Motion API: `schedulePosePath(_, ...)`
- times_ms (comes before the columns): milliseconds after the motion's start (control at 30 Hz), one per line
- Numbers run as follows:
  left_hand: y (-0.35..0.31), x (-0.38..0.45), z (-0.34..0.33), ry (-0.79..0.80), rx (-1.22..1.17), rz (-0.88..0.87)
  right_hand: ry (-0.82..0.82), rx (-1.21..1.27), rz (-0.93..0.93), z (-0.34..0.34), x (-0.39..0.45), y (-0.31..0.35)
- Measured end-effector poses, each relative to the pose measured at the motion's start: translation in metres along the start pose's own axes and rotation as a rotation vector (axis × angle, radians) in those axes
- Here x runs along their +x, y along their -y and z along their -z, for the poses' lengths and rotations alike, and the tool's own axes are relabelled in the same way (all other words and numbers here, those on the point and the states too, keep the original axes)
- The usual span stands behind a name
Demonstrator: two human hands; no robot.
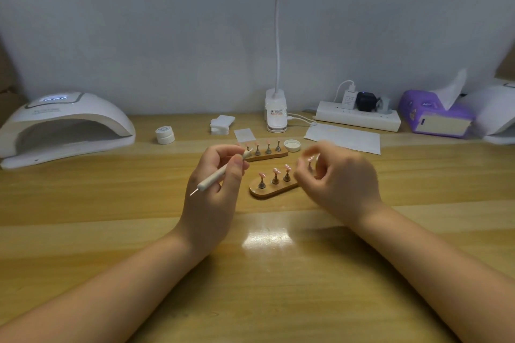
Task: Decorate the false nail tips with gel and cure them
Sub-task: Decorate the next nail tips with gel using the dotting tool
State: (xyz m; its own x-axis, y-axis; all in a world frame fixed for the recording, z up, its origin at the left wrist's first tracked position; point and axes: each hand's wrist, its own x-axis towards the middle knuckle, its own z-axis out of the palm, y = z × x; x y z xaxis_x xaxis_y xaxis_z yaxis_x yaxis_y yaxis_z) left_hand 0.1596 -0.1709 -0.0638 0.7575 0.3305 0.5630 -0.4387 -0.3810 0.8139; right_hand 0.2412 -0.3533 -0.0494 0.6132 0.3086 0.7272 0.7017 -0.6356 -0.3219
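Wooden worktop (83,231) is stretching toward a pale wall, carrying a white nail-curing lamp (67,125) at far left, well apart from the work. 2 wooden stands are sitting mid-worktop: the far stand (274,154) and the near stand (274,189), each bearing pink false nail tips (275,170) on small pegs. An open gel pot (292,145) is sitting just beside the far stand. The left hand (213,189) is gripping a dotting tool (213,178), fingers curled round it. The right hand (338,178) is hovering blurred over the near stand's right end, fingers loosely curled; I cannot tell whether it is pinching anything. Risk: that hand could be knocking a tip off its peg, or smearing uncured gel.
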Motion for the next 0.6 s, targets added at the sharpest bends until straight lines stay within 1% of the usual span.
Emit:
schedulePosePath(33, 0.000, 0.000, 0.000, 0.003, 0.004, 0.000, -0.065, -0.038, -0.004, 0.004, 0.004, -0.008)
schedulePosePath(67, 0.000, 0.000, 0.000, 0.005, 0.004, 0.000, -0.082, -0.077, -0.041, 0.008, 0.008, -0.017)
schedulePosePath(100, 0.000, 0.000, -0.001, 0.007, 0.001, 0.002, -0.050, -0.113, -0.112, 0.010, 0.011, -0.028)
schedulePosePath(133, -0.001, 0.000, -0.001, 0.008, -0.006, 0.006, 0.020, -0.142, -0.205, 0.010, 0.013, -0.040)
schedulePosePath(200, -0.001, 0.000, -0.001, 0.012, -0.018, 0.010, 0.214, -0.177, -0.369, 0.008, 0.014, -0.060)
schedulePosePath(267, -0.002, 0.000, -0.001, 0.020, -0.021, 0.012, 0.380, -0.155, -0.449, 0.004, 0.014, -0.070)
schedulePosePath(300, -0.002, 0.000, -0.001, 0.025, -0.021, 0.013, 0.426, -0.130, -0.464, 0.002, 0.014, -0.073)
schedulePosePath(367, -0.002, 0.000, -0.001, 0.036, -0.022, 0.013, 0.449, -0.082, -0.469, -0.003, 0.013, -0.076)
schedulePosePath(500, -0.002, 0.001, 0.000, 0.049, -0.021, 0.020, 0.424, -0.090, -0.418, -0.006, 0.013, -0.074)
schedulePosePath(600, -0.002, 0.002, 0.002, 0.029, -0.010, 0.026, 0.389, -0.083, -0.388, -0.008, 0.013, -0.072)
